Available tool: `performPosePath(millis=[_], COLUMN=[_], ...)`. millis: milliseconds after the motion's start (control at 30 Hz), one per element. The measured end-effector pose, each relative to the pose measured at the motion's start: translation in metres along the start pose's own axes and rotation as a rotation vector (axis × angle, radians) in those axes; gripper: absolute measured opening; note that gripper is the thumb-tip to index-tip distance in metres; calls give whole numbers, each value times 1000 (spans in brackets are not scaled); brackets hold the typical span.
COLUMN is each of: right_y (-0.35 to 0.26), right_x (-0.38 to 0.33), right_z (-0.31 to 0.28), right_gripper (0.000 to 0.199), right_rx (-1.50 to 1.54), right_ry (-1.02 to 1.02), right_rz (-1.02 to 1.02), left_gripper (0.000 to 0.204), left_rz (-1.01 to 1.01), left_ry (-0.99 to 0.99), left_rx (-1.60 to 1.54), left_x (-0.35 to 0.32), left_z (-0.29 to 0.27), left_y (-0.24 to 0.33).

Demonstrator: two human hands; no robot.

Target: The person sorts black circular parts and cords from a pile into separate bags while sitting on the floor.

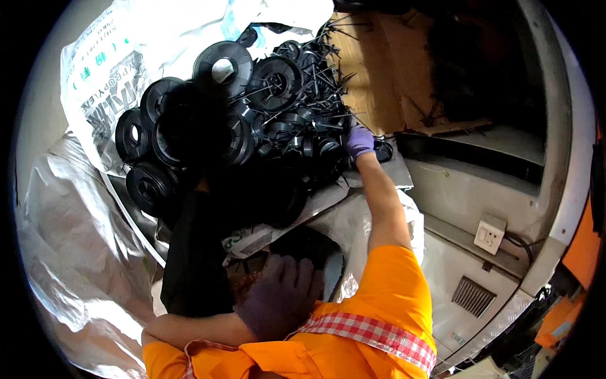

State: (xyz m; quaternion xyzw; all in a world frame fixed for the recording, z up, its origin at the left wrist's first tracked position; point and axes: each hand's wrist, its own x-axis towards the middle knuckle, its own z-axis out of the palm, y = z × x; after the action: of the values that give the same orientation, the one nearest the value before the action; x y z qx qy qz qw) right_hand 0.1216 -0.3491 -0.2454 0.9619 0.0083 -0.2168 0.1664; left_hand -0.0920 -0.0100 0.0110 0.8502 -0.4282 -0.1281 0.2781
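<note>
My left hand [278, 295], in a purple glove, rests close to my body over a dark surface. Its fingers lie stretched out and slightly apart, with nothing visible in them. Reaching forward, my right hand [360, 140], also purple-gloved, is at the right edge of a heap of small black plastic parts [300, 126]. Its fingertips are mostly hidden among the parts, so I cannot see what they grip, if anything. Thin black sprue-like sticks [325, 79] poke out of the heap. Round black spools [223, 68] with centre holes lie to its left.
A large white printed sack [120, 63] lies under and behind the spools. Brown cardboard [372, 69] stands right of the heap, beside a pale machine housing [467, 202] with a socket [490, 234]. Crumpled silvery sheeting [82, 252] hangs at the left. Deep shadow covers the middle.
</note>
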Motion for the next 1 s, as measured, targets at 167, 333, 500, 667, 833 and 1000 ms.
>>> performPosePath(millis=[167, 333, 500, 667, 833, 1000], right_y=[-4, 3, -53, -110, -99, -123], right_x=[-35, -7, 91, 97, 127, 63], right_z=[-81, -129, -68, -98, -58, -72], right_gripper=[34, 37, 106, 135, 108, 82], right_rx=[-142, 513, 498, 305, 327, 417], right_ry=[-382, 29, -68, -191, -181, -185], right_rz=[-431, -238, -194, -190, -387, -232], left_gripper=[37, 37, 37, 35, 34, 34], left_rz=[-73, -81, -115, -187, -212, -187], left_ry=[58, 63, 17, 80, 126, 92], left_rx=[34, -5, -33, 23, 31, 17], left_x=[0, 5, 12, 7, 9, 11], left_z=[0, -12, -22, -15, -13, -19], left_y=[-19, -24, -36, -44, -45, -46])
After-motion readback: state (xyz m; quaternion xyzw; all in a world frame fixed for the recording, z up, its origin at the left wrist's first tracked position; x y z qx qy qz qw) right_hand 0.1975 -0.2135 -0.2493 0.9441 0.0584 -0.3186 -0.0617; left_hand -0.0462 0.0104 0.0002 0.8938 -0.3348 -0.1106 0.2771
